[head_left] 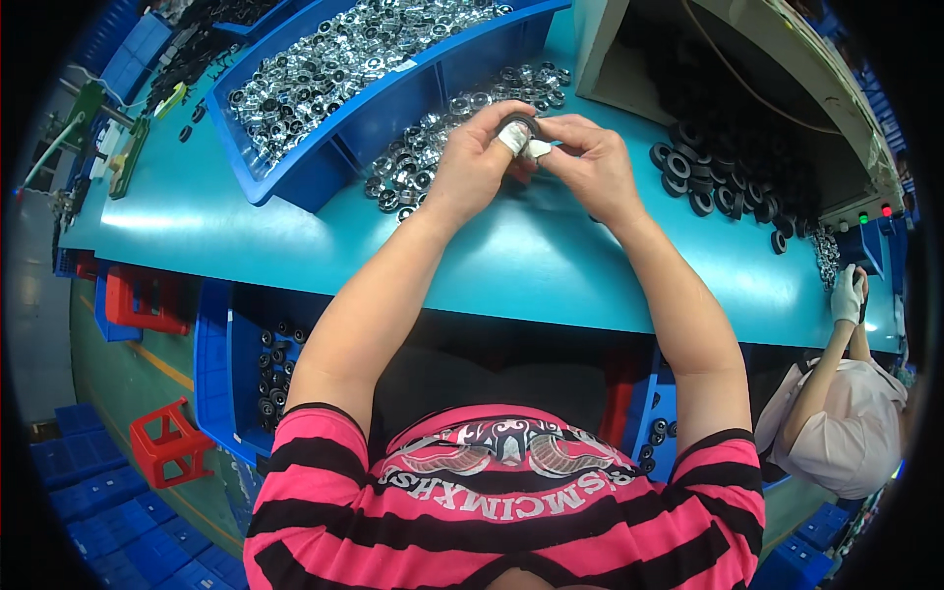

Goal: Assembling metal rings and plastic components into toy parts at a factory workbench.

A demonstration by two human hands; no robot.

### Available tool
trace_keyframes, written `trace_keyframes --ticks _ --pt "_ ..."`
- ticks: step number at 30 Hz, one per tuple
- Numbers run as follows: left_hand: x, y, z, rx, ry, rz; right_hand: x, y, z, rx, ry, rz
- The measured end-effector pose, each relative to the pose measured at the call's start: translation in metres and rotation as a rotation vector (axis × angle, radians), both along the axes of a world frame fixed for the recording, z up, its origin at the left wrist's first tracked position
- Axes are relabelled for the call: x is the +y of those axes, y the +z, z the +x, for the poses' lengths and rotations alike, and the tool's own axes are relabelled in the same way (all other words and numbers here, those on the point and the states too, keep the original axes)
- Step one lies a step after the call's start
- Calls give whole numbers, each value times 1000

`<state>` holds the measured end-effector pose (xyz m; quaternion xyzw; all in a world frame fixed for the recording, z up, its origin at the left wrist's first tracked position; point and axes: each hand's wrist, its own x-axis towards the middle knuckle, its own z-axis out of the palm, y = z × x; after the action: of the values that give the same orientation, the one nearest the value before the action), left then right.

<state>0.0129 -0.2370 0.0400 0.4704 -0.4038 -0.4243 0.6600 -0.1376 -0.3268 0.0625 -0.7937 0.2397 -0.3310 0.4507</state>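
Observation:
A black rubber ring is pinched between my two hands above the bench. My left hand is closed on its left side, with white tape wrapped round the thumb. From the right, my right hand grips the same ring, and white wrapping covers a fingertip there too. What sits inside the ring is mostly hidden by the fingers. Just behind and left of my hands, shiny clear-and-silver wheel hubs lie loose on the bench. To the right, many black rubber rings are piled.
A large blue bin full of shiny hubs stands at the back left of the teal bench. A pale machine housing is at the back right. Below the edge, a blue crate holds black wheels. A co-worker works at far right.

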Motion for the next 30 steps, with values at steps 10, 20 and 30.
trace_keyframes --ticks 10,20,30 --pt "2 4 1 -89 57 46 -1 -5 -1 -31 36 70" --pt "3 0 -1 -122 135 84 5 -6 2 -11 -6 45" --pt "3 0 -5 -333 115 88 -1 -11 4 7 -52 343"
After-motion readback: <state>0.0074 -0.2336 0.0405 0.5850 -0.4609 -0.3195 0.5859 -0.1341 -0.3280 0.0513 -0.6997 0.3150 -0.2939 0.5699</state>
